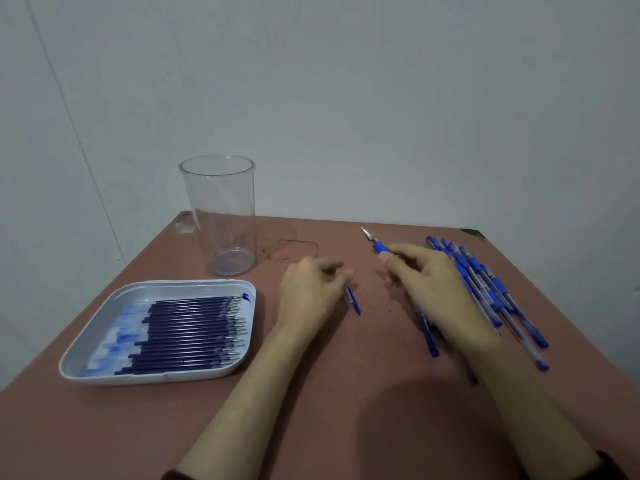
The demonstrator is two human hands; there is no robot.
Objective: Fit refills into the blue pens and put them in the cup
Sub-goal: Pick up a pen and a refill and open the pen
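Observation:
An empty clear plastic cup [221, 216] stands upright at the back left of the brown table. A white tray [86, 344] at the front left holds several dark blue refills [194, 327] lying side by side. My right hand [433, 282] grips a blue pen [375, 242] whose metal tip points up and to the left. My left hand [308, 292] has curled fingers round a small blue pen cap [353, 301] that sticks out below the fingers. A pile of several blue pens [491, 289] lies under and to the right of my right hand.
The brown table [346, 358] ends at a pale wall behind. Its right back corner [472, 233] is chipped. Dark specks and scratch marks lie between the cup and my hands.

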